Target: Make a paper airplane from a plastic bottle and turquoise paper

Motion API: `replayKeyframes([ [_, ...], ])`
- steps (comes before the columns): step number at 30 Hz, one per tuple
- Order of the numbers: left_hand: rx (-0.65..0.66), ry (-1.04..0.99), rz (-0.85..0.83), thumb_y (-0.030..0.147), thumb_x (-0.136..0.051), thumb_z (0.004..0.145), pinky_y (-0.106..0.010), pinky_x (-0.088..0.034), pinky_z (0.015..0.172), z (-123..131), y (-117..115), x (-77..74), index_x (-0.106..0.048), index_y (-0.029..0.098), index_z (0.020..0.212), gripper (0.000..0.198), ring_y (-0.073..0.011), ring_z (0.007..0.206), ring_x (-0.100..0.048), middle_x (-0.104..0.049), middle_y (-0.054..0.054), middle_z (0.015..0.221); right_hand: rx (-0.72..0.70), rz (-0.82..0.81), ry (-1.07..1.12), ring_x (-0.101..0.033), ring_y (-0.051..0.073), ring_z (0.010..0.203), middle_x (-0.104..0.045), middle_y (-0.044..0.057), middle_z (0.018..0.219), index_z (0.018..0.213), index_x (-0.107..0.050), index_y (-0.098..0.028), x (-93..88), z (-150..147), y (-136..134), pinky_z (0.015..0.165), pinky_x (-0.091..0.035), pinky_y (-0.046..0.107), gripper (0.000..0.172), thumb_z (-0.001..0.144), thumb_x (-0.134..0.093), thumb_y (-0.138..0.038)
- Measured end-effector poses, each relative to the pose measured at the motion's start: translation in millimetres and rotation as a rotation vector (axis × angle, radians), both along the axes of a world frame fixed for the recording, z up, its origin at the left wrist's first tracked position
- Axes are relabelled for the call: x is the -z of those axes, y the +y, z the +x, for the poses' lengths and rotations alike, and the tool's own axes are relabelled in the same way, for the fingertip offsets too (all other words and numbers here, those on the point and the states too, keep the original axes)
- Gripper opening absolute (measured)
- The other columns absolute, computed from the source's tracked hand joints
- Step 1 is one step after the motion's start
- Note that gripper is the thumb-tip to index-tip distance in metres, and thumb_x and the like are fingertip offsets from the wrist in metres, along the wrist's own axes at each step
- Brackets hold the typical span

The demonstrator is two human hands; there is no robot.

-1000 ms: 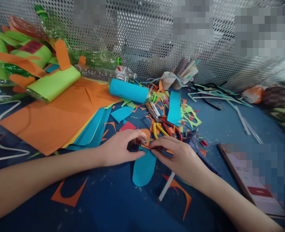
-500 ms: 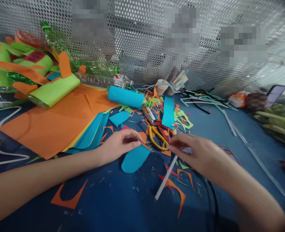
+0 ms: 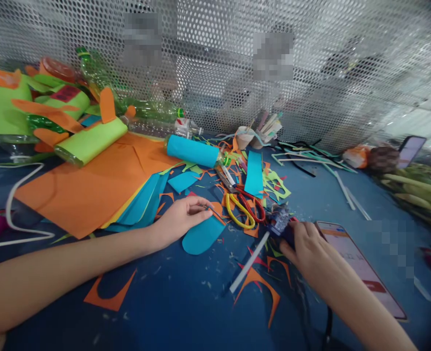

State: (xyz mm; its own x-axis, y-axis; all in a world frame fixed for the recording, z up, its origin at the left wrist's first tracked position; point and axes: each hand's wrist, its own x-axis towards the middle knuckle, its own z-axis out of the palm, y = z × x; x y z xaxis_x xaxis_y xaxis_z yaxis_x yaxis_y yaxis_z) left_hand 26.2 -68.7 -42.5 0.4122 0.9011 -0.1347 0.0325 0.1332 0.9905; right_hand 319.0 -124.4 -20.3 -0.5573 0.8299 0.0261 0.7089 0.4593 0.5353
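My left hand (image 3: 186,219) pinches a rounded blue paper piece (image 3: 202,237) by its upper edge, where an orange paper strip shows. The piece hangs just over the table, its round end toward me. At the right, my right hand (image 3: 306,243) has its fingers around a dark blue glue gun (image 3: 281,224). A white glue stick (image 3: 250,261) juts from the gun toward the lower left. Between the hands lie scissors with yellow handles (image 3: 240,214) and a pair with red handles (image 3: 256,207). My right fingers partly hide the gun's grip.
Paper scraps (image 3: 261,287) litter the blue table. Orange sheets (image 3: 80,190) and a blue-wrapped bottle (image 3: 193,150) lie beyond my left hand; green-wrapped bottles (image 3: 94,141) sit far left. A phone (image 3: 361,268) lies by my right forearm. A perforated metal screen (image 3: 215,63) stands behind.
My right hand has moved slightly right and down, closing around the glue gun, which now shows clearly. My left hand still holds the blue paper piece. The view has shifted a little.
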Motion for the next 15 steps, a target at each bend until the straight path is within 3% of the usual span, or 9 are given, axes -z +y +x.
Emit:
replayKeyframes([
  [3,-0.014,0.004,0.032,0.029,-0.060,0.081,-0.025,-0.047,0.067,0.2,-0.1,1.3,-0.058,0.015,0.093,0.019,-0.0130,0.076,-0.060,-0.064,-0.003,0.083,0.105,0.033,0.298,-0.057,0.036,0.087,-0.059,0.022,0.091,0.083,-0.061,-0.014,-3.5,-5.7,-6.2,0.065,-0.050,0.049,0.027,0.085,-0.034,-0.013],
  [6,-0.004,0.010,0.044,0.030,-0.060,0.081,-0.025,-0.047,0.064,0.2,-0.5,3.3,-0.057,0.015,0.092,0.019,-0.0134,0.076,-0.060,-0.064,-0.002,0.081,0.183,0.027,0.657,-0.058,0.036,0.098,-0.058,0.023,0.106,0.104,-0.055,-0.012,-3.5,-13.1,-12.0,0.074,-0.052,0.050,0.034,0.090,-0.034,-0.036],
  [9,0.005,0.020,0.037,0.032,-0.059,0.081,-0.026,-0.048,0.063,0.3,-1.3,4.6,-0.057,0.016,0.095,0.021,-0.0147,0.076,-0.061,-0.065,-0.003,0.082,0.229,-0.054,0.822,-0.067,0.028,0.085,-0.067,0.013,0.095,0.112,-0.051,-0.019,-2.6,-25.5,-19.2,0.067,-0.057,0.039,0.039,0.090,-0.037,-0.048],
  [12,-0.003,0.036,0.051,0.032,-0.059,0.081,-0.026,-0.048,0.065,0.3,-1.8,5.6,-0.058,0.016,0.096,0.022,-0.0155,0.078,-0.062,-0.066,-0.003,0.083,0.253,-0.330,1.059,-0.069,0.024,0.078,-0.071,0.007,0.086,0.107,-0.056,-0.022,0.1,-39.6,-29.4,0.064,-0.059,0.033,0.035,0.089,-0.040,-0.048],
  [15,-0.006,0.058,0.090,0.031,-0.059,0.081,-0.026,-0.047,0.066,-0.1,-1.9,6.9,-0.058,0.016,0.096,0.022,-0.0160,0.079,-0.063,-0.067,-0.003,0.082,0.245,-0.332,1.085,-0.069,0.025,0.081,-0.072,0.008,0.091,0.113,-0.057,-0.022,4.4,-49.0,-37.8,0.070,-0.059,0.035,0.041,0.088,-0.043,-0.050],
])
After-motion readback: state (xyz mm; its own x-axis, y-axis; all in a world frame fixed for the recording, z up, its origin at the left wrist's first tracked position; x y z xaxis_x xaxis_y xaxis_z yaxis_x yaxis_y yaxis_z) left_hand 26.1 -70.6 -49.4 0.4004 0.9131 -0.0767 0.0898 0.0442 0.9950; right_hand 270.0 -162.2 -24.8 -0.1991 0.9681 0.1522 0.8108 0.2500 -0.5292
